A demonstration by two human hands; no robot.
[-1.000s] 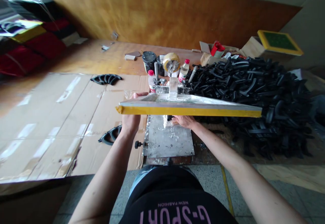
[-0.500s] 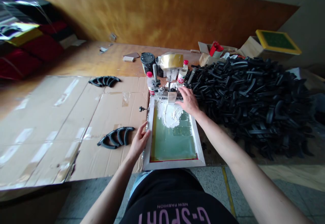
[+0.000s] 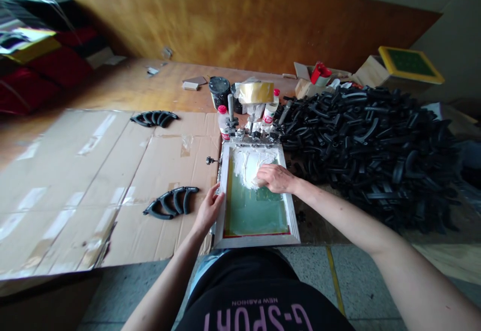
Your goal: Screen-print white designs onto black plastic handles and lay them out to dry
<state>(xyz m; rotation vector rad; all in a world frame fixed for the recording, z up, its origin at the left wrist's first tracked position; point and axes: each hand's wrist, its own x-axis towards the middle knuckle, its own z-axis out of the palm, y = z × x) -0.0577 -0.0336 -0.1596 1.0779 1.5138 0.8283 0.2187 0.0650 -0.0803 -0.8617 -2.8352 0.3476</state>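
A pale-edged screen frame (image 3: 295, 221) with a green mesh lies in front of me, its far edge at a metal clamp (image 3: 255, 139). White paste (image 3: 244, 166) covers the far part of the mesh. My right hand (image 3: 275, 178) is closed over the paste's right side, fingers pinched on a small tan scraper that they mostly hide. My left hand (image 3: 211, 206) rests against the frame's left edge, thumb and fingers apart. Left of it, curved black parts (image 3: 173, 203) lie in a fan on cardboard (image 3: 131, 236).
A large heap of black parts (image 3: 368, 140) rises on the right. Behind the clamp stand red-capped bottles (image 3: 269, 113), black tubs (image 3: 219, 90) and a roll of yellow tape (image 3: 257, 92). Another fan of black parts (image 3: 155, 118) lies farther back. Red bundles (image 3: 22, 88) are at the far left.
My right hand has moved from the clamp toward me, onto the paste, and closed. The tan piece that stood at the clamp has left that spot. My left hand stays at the frame's edge.
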